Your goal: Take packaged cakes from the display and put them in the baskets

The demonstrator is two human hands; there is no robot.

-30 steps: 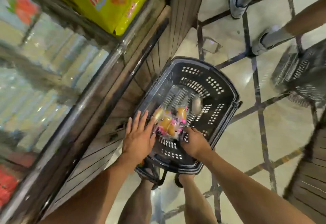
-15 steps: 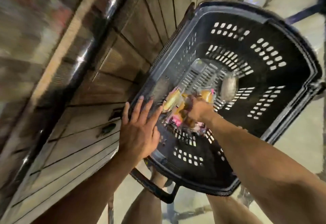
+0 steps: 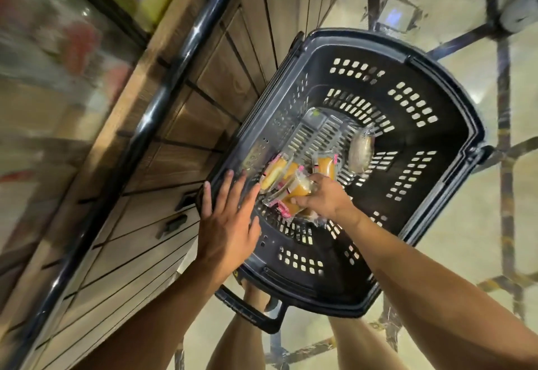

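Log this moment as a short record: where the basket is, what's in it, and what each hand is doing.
basket: black plastic, on the floor beside the wooden display counter
contents: pile of orange cakes in clear wrappers; one paler wrapped item lying apart from the pile
right hand: inside the basket, gripping a wrapped cake at the pile
left hand: fingers straight and spread over the basket's counter-side rim; contact unclear

In the bottom of the black plastic basket full of holes [image 3: 460, 125] small orange cakes in clear, pink-edged wrappers [image 3: 298, 190] lie in a heap, the right hand [image 3: 323, 198] gripping one, with a pale oval wrapped cake [image 3: 361, 151] near them.
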